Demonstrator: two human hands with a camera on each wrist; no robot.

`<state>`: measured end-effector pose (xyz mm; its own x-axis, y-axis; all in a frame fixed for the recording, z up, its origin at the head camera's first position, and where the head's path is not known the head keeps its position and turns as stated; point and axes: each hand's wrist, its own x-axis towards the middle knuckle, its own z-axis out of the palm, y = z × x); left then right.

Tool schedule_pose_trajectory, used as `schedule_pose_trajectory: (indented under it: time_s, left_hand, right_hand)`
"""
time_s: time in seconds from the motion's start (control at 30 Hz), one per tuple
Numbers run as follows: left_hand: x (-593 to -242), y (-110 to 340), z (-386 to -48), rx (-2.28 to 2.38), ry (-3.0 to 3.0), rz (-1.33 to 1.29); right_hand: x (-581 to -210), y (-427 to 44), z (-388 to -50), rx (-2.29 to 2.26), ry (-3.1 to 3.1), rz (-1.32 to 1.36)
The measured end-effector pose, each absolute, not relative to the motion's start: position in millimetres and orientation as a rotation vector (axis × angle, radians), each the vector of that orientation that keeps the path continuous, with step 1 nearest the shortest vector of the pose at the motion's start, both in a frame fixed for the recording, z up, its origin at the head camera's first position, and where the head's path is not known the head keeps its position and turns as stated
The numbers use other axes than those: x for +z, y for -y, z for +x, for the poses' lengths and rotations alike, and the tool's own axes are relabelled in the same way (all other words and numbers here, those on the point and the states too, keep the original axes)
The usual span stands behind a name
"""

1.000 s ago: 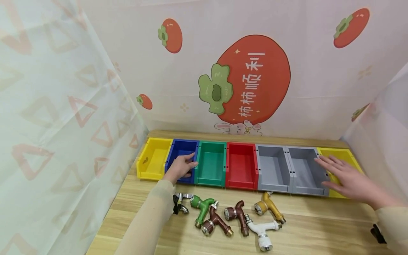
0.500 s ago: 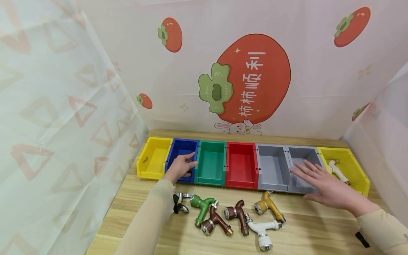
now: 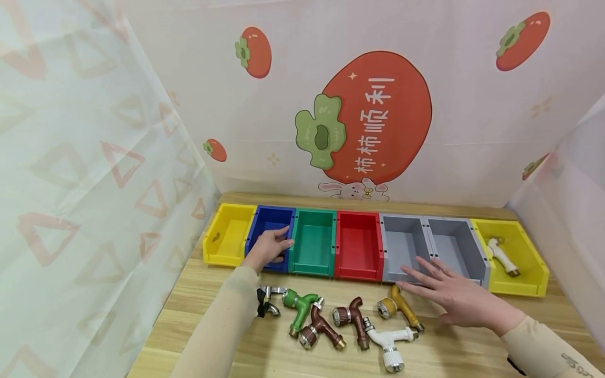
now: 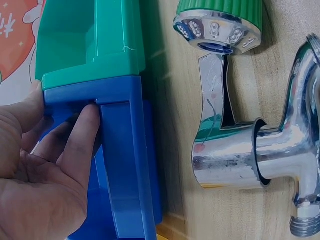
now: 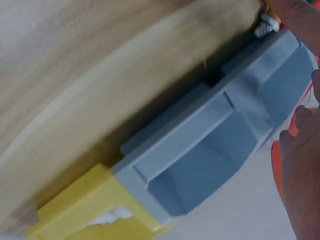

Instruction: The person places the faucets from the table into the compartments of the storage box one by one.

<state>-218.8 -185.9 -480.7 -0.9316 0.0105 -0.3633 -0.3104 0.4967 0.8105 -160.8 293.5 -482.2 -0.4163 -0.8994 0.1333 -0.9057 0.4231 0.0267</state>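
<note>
My left hand (image 3: 268, 248) rests at the blue bin (image 3: 275, 215), its fingers loosely bent inside and touching the wall beside the green bin (image 3: 313, 236). Nothing is held between them. My right hand (image 3: 460, 294) hovers with spread fingers before the two grey bins (image 3: 402, 236), close to the yellow faucet (image 3: 405, 307). A white faucet (image 3: 502, 256) lies in the right yellow bin (image 3: 522, 286). On the table lie a green faucet (image 3: 302, 310), two brown faucets (image 3: 354, 317), another white faucet (image 3: 389, 341) and a chrome faucet (image 4: 235, 155).
A red bin (image 3: 358, 239) stands mid-row, and another yellow bin (image 3: 230, 233) ends the row at the left. The bins stand side by side along the back of the wooden table (image 3: 293, 362). Behind them hangs a persimmon-printed cloth wall (image 3: 449, 173).
My right hand has moved left, away from the right yellow bin, past the grey bins towards the yellow faucet. The white faucet in that bin has come into view. My left hand stays put.
</note>
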Motion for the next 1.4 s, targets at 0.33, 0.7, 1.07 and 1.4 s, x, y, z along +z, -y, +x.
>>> schedule_pose_trajectory:
  time_s: [0.33, 0.7, 1.07, 1.4]
  left_hand:
    - [-479.3, 186.0, -217.9, 1.409, -2.421, -0.254]
    - [-479.4, 185.4, -218.1, 1.416, -2.417, -0.247]
    - [-480.0, 186.1, -218.3, 1.412, -2.419, -0.251]
    - [-480.7, 186.4, -217.6, 1.422, -2.412, -0.246]
  right_hand:
    - [-497.5, -273.5, -153.2, 0.067, 2.551, 1.721]
    - [-514.8, -269.3, -149.5, 0.031, 2.566, 1.742]
    - [-515.1, -269.1, -147.0, 0.008, 2.517, 1.754]
    - [-519.4, -265.1, -147.4, 0.031, 2.46, 1.84]
